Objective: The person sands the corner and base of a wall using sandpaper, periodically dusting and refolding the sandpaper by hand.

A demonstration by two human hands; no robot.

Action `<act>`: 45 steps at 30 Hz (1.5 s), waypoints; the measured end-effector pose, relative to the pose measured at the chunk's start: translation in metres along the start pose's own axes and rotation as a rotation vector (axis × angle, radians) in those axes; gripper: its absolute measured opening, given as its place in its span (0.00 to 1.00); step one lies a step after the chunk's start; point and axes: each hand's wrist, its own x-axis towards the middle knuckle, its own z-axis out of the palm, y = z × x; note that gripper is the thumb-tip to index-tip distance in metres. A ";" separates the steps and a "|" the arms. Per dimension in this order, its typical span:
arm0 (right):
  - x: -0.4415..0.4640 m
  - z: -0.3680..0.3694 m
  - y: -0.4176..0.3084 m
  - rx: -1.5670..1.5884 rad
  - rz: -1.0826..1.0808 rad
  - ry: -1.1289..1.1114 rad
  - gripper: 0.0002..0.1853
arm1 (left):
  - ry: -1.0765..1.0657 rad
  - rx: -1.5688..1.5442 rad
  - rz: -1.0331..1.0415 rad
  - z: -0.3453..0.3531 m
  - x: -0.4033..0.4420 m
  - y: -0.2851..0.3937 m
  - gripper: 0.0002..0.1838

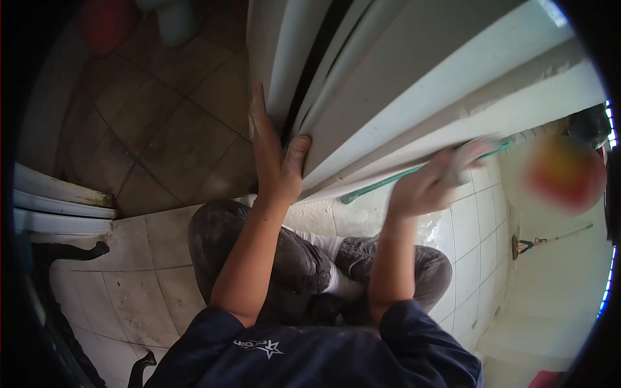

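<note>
My left hand [275, 155] is spread against the lower edge of a white door or panel [362, 84], its thumb on the near face and its fingers round the far side. My right hand [430, 181] is raised in front of the white frame, blurred by motion. Its fingers are bent round a pale object [461, 165] that is too smeared to name. A green strip or tube [375, 186] runs along the floor behind the right hand.
Brown tiles [174, 129] lie at the upper left, with a red bucket [107, 26] beyond. White tiles [136, 284] surround my folded legs. A blurred round container [566, 174] is at the right, near a long-handled tool [525, 244]. Black curved metal [71, 251] stands at the left.
</note>
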 end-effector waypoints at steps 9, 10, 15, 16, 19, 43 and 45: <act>-0.123 0.001 0.053 0.025 -0.232 -0.267 0.28 | 0.015 0.012 0.035 0.001 0.001 -0.002 0.59; -0.106 0.002 0.046 0.021 -0.233 -0.239 0.28 | 0.007 0.019 0.036 0.001 0.002 -0.002 0.59; -0.026 0.004 0.026 0.056 -0.231 -0.090 0.25 | 0.011 -0.038 0.024 0.004 0.001 -0.008 0.59; -0.028 0.005 0.027 0.068 -0.265 -0.069 0.24 | 0.008 -0.040 0.028 0.004 0.001 -0.009 0.59; -0.078 0.007 0.054 0.046 -0.292 -0.092 0.21 | 0.008 -0.029 0.017 0.003 0.000 -0.006 0.58; -0.001 0.004 0.009 0.051 -0.394 -0.069 0.24 | -0.003 -0.046 -0.026 0.004 -0.004 0.000 0.57; -0.074 0.006 0.044 0.038 -0.428 -0.105 0.20 | 0.007 -0.027 -0.006 0.002 -0.002 -0.002 0.57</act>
